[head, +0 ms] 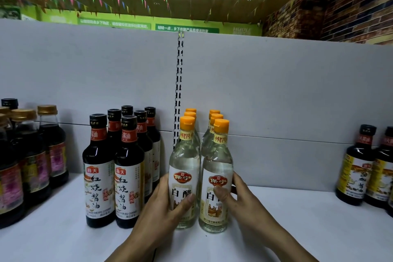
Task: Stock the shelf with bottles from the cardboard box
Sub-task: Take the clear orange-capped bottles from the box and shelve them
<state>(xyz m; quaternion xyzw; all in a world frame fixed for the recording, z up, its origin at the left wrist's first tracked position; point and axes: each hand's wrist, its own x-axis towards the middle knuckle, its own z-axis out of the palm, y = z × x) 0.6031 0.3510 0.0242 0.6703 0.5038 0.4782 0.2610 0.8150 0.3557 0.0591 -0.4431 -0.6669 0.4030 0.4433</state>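
Six vinegar bottles [184, 161] shelved right of soy sauce bottles [119, 168]; left hand [168, 200], right hand [242, 195] each gripped front one; box unseen

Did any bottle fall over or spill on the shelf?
No, nothing stands out. The white vinegar bottles stand upright in two rows, the soy sauce bottles beside them are upright too, and the shelf looks dry.

The white shelf [297, 229] before me is carrying, all upright: clear orange-capped bottles [184, 166] in two rows at centre, dark soy-sauce bottles [100, 176] just left, gold-capped bottles [32, 155] far left, yellow-labelled bottles [357, 172] far right.
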